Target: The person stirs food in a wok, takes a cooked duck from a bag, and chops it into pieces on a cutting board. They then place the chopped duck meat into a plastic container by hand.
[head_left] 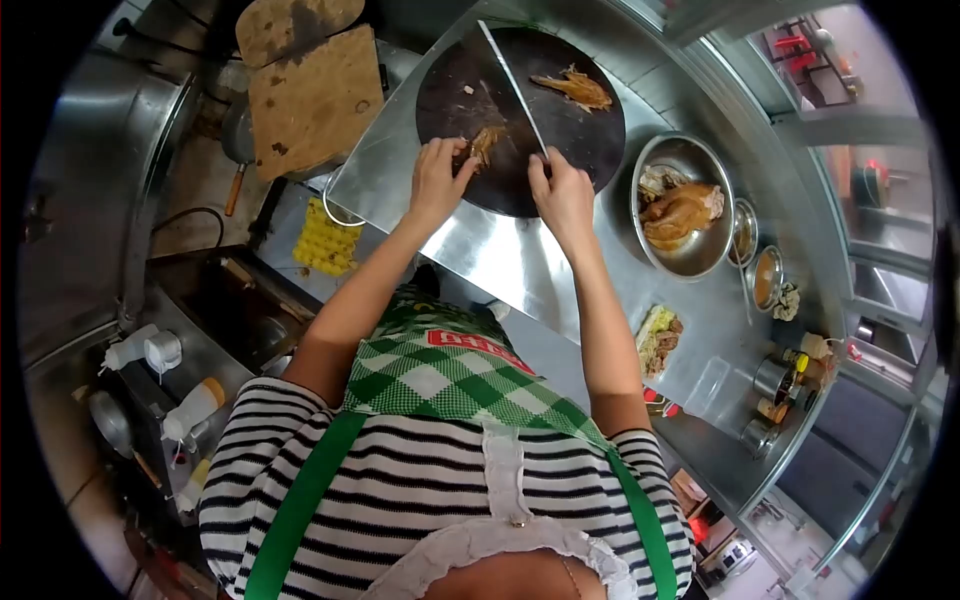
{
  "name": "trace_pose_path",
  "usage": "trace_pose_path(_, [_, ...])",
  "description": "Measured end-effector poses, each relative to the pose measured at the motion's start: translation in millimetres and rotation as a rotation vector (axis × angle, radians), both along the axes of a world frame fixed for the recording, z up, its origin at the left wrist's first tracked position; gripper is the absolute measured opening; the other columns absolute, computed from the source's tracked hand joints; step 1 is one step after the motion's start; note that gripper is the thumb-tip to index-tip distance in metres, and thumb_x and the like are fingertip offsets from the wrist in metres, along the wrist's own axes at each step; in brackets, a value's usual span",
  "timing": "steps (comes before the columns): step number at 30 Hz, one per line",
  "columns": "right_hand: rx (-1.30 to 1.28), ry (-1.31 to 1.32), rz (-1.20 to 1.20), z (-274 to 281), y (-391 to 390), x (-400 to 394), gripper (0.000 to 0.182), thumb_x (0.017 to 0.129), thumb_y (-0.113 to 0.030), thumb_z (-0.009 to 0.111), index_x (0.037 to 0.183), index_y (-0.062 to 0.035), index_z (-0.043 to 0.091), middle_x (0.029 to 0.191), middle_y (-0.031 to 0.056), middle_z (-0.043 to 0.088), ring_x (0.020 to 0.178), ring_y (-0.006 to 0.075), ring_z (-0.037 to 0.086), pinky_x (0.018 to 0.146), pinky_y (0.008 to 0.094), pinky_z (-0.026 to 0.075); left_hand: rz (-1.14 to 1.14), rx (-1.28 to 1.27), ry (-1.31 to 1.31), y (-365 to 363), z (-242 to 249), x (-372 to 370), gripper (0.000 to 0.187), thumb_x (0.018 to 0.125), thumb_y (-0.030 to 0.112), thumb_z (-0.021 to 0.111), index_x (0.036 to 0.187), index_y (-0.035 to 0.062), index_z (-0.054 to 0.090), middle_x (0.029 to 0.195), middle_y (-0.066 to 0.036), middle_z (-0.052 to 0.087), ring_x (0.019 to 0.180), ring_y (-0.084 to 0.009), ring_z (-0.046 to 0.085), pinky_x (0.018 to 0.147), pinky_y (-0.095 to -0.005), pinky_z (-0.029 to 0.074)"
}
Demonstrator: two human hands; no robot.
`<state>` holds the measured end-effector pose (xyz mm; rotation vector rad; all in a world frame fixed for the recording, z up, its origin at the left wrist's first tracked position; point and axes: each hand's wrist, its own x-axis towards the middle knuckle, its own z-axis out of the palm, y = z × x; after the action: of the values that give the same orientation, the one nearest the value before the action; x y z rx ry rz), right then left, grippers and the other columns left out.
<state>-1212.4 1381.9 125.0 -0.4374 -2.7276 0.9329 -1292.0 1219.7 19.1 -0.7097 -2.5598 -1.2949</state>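
Note:
On a round dark chopping board [560, 165], my left hand [440, 180] is closed around the near side of a browned piece of cooked poultry [487, 143]. My right hand [563, 195] grips a cleaver [512, 88] by its handle. Its long bright edge runs up and to the left across the board, to the right of the held piece. A second browned poultry piece [578, 90] lies at the board's far right, and a tiny pale scrap [468, 90] rests at the left.
Right of the board stands a steel bowl [637, 215] with larger cooked poultry [685, 212]. Small sauce bowls [767, 278] and a tray of shredded food [658, 340] sit farther along the steel counter [510, 255]. At left are wooden boards [310, 105] and a yellow egg tray [325, 240].

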Motion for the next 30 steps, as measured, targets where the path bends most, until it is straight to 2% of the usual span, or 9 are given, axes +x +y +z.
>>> trace_pose_path(6, [0.054,0.051,-0.015,22,-17,-38,0.024,0.088,-0.022,0.053,0.084,0.0007,0.059,0.067,0.0269,0.059,0.065,0.0434,0.06,0.062,0.0501,0.047,0.015,0.028,-0.001,13,6,-6,0.016,0.076,0.01,0.066,0.087,0.0054,0.055,0.075,-0.008,0.055,0.074,-0.0274,0.055,0.07,-0.0387,0.043])
trace_pose_path(9, [0.011,-0.034,-0.029,19,-23,-46,0.026,0.089,-0.022,0.051,0.084,0.0022,0.059,0.069,0.0277,0.06,0.067,0.044,0.061,0.064,0.0498,0.049,0.026,0.058,-0.083,16,0,-6,0.015,0.076,0.01,0.066,0.087,0.0052,0.056,0.075,-0.008,0.055,0.073,-0.0276,0.055,0.069,-0.0388,0.044])
trace_pose_path(10, [0.131,-0.128,0.012,-24,-18,-53,0.029,0.089,-0.024,0.05,0.084,0.0026,0.06,0.071,0.0285,0.06,0.071,0.0445,0.061,0.068,0.0502,0.05,0.029,0.054,-0.067,16,-2,-5,0.015,0.076,0.009,0.066,0.087,0.0051,0.056,0.074,-0.008,0.055,0.073,-0.0277,0.056,0.069,-0.0389,0.044])
trace_pose_path(11, [0.149,-0.231,0.047,-23,-16,-58,0.03,0.089,-0.025,0.049,0.084,0.0025,0.061,0.076,0.0292,0.061,0.077,0.0447,0.061,0.072,0.0503,0.05,0.034,0.052,-0.05,17,-2,-4,0.015,0.076,0.009,0.066,0.087,0.005,0.056,0.074,-0.008,0.056,0.073,-0.0279,0.056,0.069,-0.039,0.044])
trace_pose_path(15, [0.128,-0.219,0.084,-25,-8,-66,0.03,0.088,-0.024,0.049,0.086,0.0022,0.063,0.079,0.0293,0.062,0.079,0.0449,0.061,0.074,0.05,0.049,0.106,0.038,-0.021,19,1,-4,0.015,0.076,0.009,0.066,0.086,0.0045,0.057,0.075,-0.009,0.056,0.073,-0.0284,0.056,0.069,-0.0393,0.045])
trace_pose_path(21, [0.109,-0.224,0.086,-9,-10,-66,0.03,0.088,-0.025,0.05,0.087,0.0014,0.063,0.082,0.0287,0.062,0.082,0.045,0.061,0.076,0.05,0.048,0.119,0.155,-0.182,21,31,-7,0.017,0.075,0.01,0.067,0.088,0.0044,0.058,0.078,-0.01,0.057,0.076,-0.0289,0.058,0.069,-0.0385,0.047])
trace_pose_path(25, [0.121,-0.274,0.083,-31,4,-73,0.03,0.087,-0.026,0.05,0.088,0.0008,0.064,0.081,0.0296,0.062,0.083,0.0456,0.06,0.076,0.0499,0.048,0.125,0.025,-0.072,26,7,-9,0.022,0.074,0.01,0.067,0.093,0.0042,0.058,0.085,-0.011,0.057,0.08,-0.029,0.058,0.07,-0.0388,0.048])
trace_pose_path(27, [0.115,-0.235,0.089,-34,7,-75,0.032,0.088,-0.029,0.052,0.085,0.0017,0.063,0.074,0.027,0.062,0.077,0.0416,0.062,0.073,0.0475,0.048,0.12,-0.055,0.033,27,3,-9,0.028,0.073,0.011,0.069,0.099,0.0044,0.059,0.089,-0.011,0.058,0.08,-0.0274,0.06,0.069,-0.0383,0.049])
trace_pose_path(30, [0.026,-0.212,0.087,-35,15,-57,0.035,0.088,-0.029,0.051,0.081,0.0034,0.062,0.064,0.024,0.061,0.064,0.0373,0.064,0.067,0.045,0.049,0.104,-0.158,-0.068,23,4,-9,0.033,0.073,0.011,0.067,0.104,0.0038,0.058,0.094,-0.012,0.056,0.087,-0.032,0.059,0.074,-0.0403,0.049])
